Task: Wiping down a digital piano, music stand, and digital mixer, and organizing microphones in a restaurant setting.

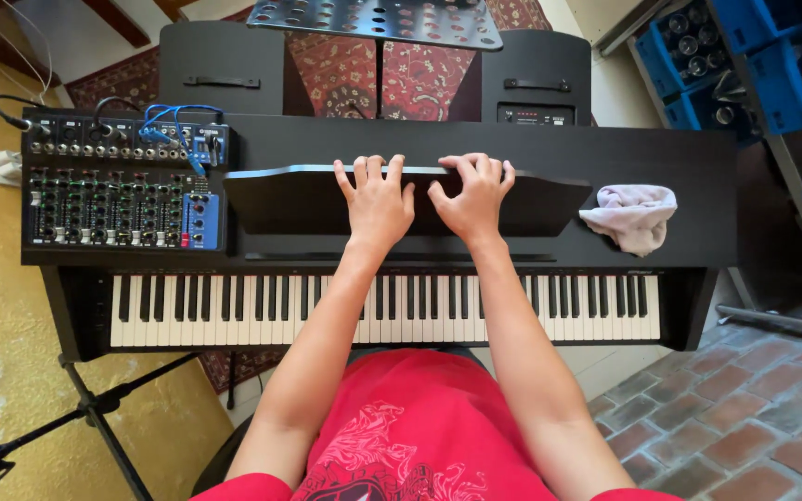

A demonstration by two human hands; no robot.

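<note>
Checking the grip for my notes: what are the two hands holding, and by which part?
Both the left hand and right hand grip the piano's black music rest along its top edge.

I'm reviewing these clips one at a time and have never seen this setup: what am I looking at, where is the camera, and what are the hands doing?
The one picture comes from a camera on a person's head, looking down. The left hand and right hand are bare and rest side by side on the black music rest of a digital piano, fingers curled over its top edge. Below are the keys. A sound mixer with blue cables sits on the left, a crumpled cloth on the right.
</note>
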